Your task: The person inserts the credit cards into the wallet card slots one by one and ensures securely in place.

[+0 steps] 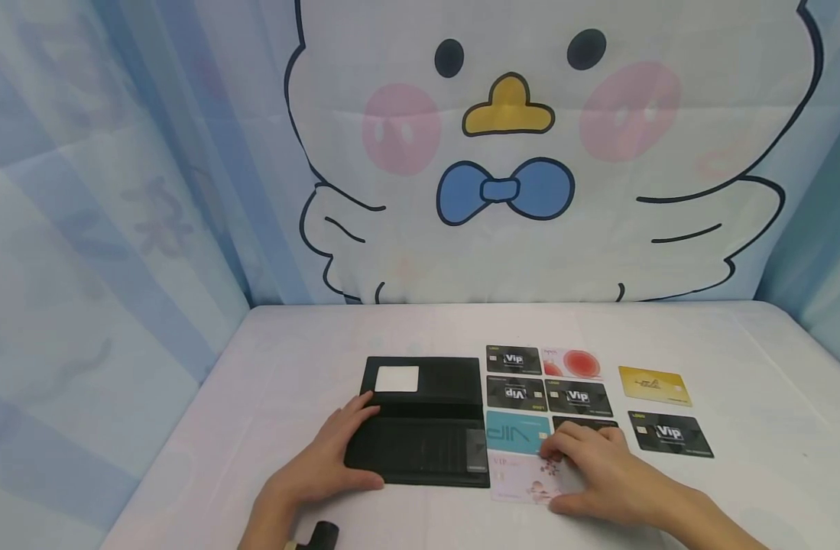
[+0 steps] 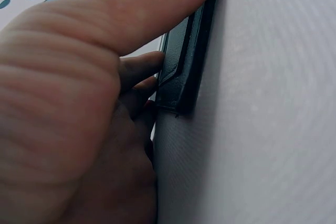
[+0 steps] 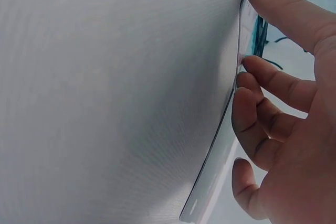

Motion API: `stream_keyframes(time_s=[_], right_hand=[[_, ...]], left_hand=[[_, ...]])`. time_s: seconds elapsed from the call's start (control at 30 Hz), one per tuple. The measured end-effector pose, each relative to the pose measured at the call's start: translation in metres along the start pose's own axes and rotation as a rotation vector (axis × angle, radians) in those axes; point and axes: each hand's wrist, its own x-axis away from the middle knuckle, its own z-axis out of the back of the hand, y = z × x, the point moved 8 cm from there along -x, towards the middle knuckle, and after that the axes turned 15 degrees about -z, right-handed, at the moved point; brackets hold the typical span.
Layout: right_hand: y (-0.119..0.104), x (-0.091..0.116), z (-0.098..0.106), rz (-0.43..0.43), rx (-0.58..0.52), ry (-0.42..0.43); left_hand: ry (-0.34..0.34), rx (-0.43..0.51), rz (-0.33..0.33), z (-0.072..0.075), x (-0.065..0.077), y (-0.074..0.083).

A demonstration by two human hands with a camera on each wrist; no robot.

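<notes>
A black wallet (image 1: 420, 451) lies unfolded on the table, with a white patch in its upper half. My left hand (image 1: 330, 451) rests against its left edge, fingers extended along the side and thumb by the lower corner. The left wrist view shows the thumb and fingertips at the wallet's edge (image 2: 181, 85). Right of the wallet, my right hand (image 1: 598, 473) holds a pink VIP card (image 1: 516, 477), thumb at its near edge and index finger at its far edge. The remaining fingers curl above the card in the right wrist view, where my right hand (image 3: 294, 145) partly covers it.
Above the pink card lie a teal card (image 1: 516, 432), several black Vip cards (image 1: 514, 360) and a red-and-white card (image 1: 572, 363). Farther right are a gold card (image 1: 655, 385) and another black card (image 1: 670, 434). A dark object (image 1: 323, 536) sits by my left wrist.
</notes>
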Motion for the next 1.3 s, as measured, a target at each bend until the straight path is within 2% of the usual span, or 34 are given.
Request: stream_keyframes(time_s=[0.4, 0.87, 1.3], right_hand=[[0.0024, -0.0027, -0.0019, -0.020, 0.006, -0.008], [0.0027, 0.0016, -0.0034, -0.035, 0.000, 0.030], [0.0028, 0.0037, -0.0048, -0.049, -0.008, 0.008]], left_hand=[[0.001, -0.002, -0.008, -0.0004, -0.0006, -0.0007], [0.003, 0.002, -0.008, 0.0000, -0.0007, -0.0017], [-0.003, 0.001, -0.016, -0.0007, -0.0005, -0.0022]])
